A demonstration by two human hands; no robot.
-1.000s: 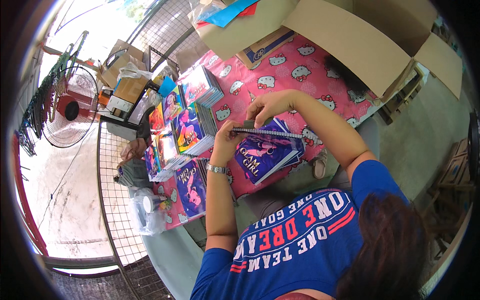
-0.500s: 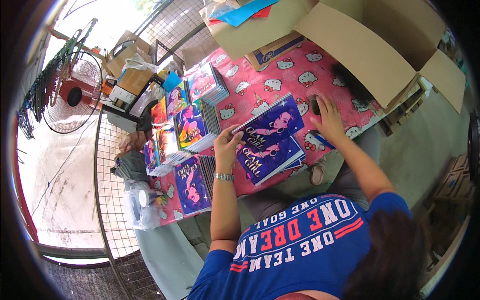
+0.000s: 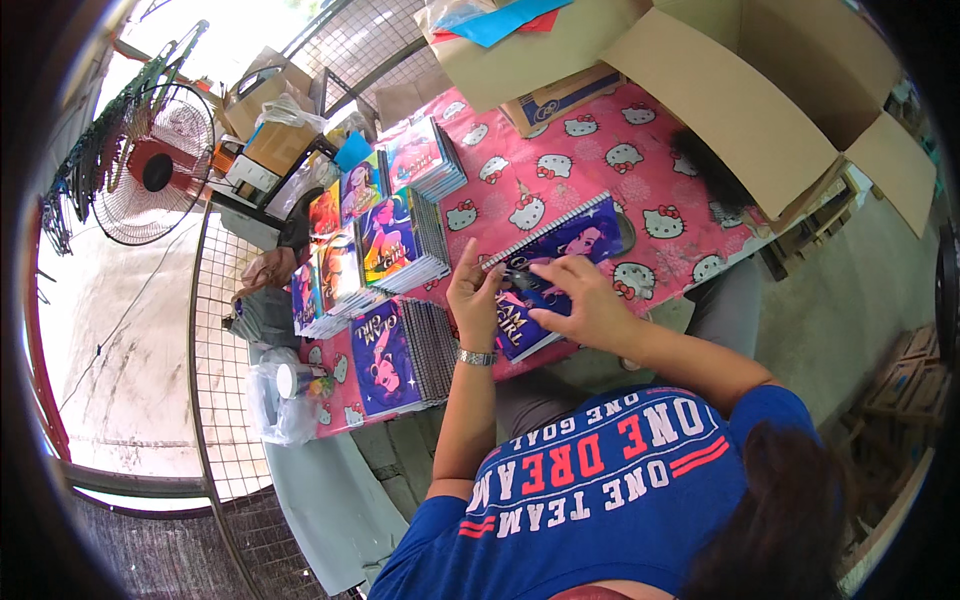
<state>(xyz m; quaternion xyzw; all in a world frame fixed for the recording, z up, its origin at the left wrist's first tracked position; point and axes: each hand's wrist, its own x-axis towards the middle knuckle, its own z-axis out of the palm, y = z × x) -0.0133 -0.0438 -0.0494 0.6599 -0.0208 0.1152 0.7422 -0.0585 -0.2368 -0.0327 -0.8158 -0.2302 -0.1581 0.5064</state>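
Note:
A purple spiral notebook (image 3: 580, 238) with a drawn woman on its cover lies over similar notebooks in front of me. My left hand (image 3: 474, 300) pinches at the left end of its coil, index finger raised. Over the cover, my right hand (image 3: 585, 302) has thumb and fingers bent close to the left fingertips. A small dark, shiny thing (image 3: 518, 278) shows between both hands; its kind cannot be made out. Past the notebook's right end sits a grey, rounded object (image 3: 624, 234), partly covered.
Several notebook stacks, among them a purple one (image 3: 385, 355), stand on the left of the pink patterned tablecloth (image 3: 500, 210). A large open carton (image 3: 720, 100) fills the far right. A fan (image 3: 155, 170) and a clear plastic bag with a cup (image 3: 285, 385) are at the left.
My right hand has come left from the tablecloth to the coil's left end, beside my left hand. The notebook has been lowered onto the others. A small dark thing now shows between my hands.

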